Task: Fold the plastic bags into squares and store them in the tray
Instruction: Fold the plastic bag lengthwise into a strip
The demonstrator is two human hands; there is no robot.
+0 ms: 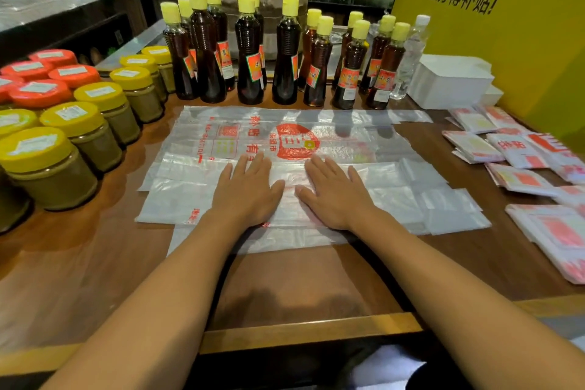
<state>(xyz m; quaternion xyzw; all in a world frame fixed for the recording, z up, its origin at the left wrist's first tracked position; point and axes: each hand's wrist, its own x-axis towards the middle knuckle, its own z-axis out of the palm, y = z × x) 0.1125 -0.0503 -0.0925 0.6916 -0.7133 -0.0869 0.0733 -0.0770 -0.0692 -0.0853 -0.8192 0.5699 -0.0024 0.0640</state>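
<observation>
A good few bags are done: folded squares [474, 146] with red print lie spread over the right side of the wooden table [95, 263], some overlapping, none of them in the white tray [449, 82] that sits at the back right beside the yellow wall (what the tray holds, I cannot tell from here). So the storing looks to be all ahead, as far as I can judge.

The bag in work is a clear plastic bag [285, 136] with a red round logo, laid flat in the middle of the table just in front of the row of dark sauce bottles [250, 51]. Its near edge seems turned up over itself once, so the folding has only begun. More loose sheets lie under it.

Both arms reach straight forward. The left hand [247, 190] and right hand [335, 193] lie palm-down side by side on the bag's near half, thumbs nearly meeting, fingers straight and slightly fanned, pressing the plastic flat and gripping nothing. Yellow- and orange-lidded jars [63, 149] crowd the left.
</observation>
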